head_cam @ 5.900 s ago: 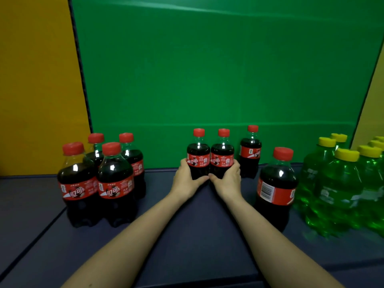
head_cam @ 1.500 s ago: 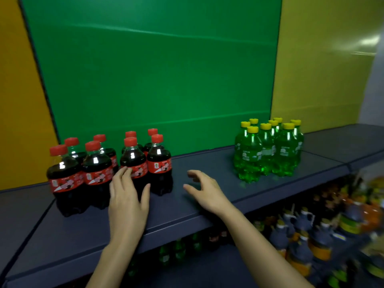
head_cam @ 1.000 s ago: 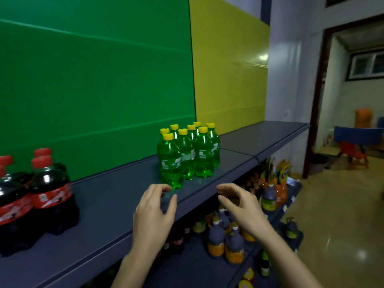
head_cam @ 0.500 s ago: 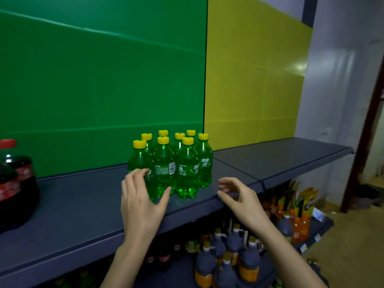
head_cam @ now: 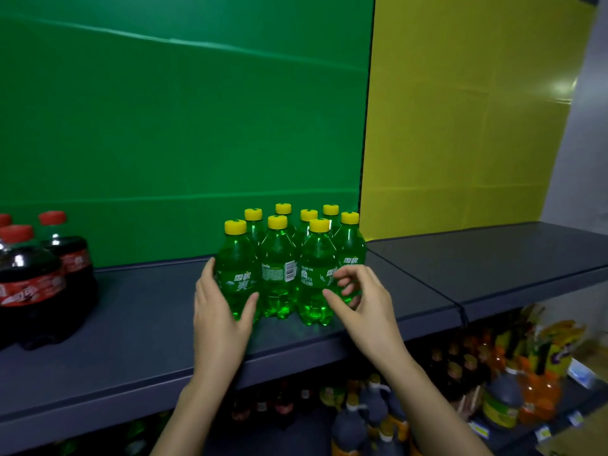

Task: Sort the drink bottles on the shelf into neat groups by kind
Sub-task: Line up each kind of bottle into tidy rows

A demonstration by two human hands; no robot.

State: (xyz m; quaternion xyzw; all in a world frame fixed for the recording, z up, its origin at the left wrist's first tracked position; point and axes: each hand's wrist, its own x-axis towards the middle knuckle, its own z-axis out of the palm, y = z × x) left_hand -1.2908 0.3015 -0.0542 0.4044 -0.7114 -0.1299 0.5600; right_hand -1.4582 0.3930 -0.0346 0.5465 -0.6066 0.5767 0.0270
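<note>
Both your hands have come forward since half a second ago and now bracket the cluster of green bottles (head_cam: 286,268), which stands tightly packed near the shelf's front edge, just left of the seam between two shelf boards. Your left hand (head_cam: 220,311) lies flat and spread against the front-left bottle (head_cam: 235,274), thumb reaching across its lower front. Your right hand (head_cam: 360,299) is loosely curled, fingers apart, touching the front-right bottle (head_cam: 317,274) without closing on it. Well apart, at the left end of the shelf (head_cam: 148,324), stand the cola bottles (head_cam: 36,278) with red caps. Behind rise a green panel (head_cam: 181,126) and a yellow panel (head_cam: 460,126). Below the shelf, more bottles (head_cam: 503,396) crowd a lower tier.
</note>
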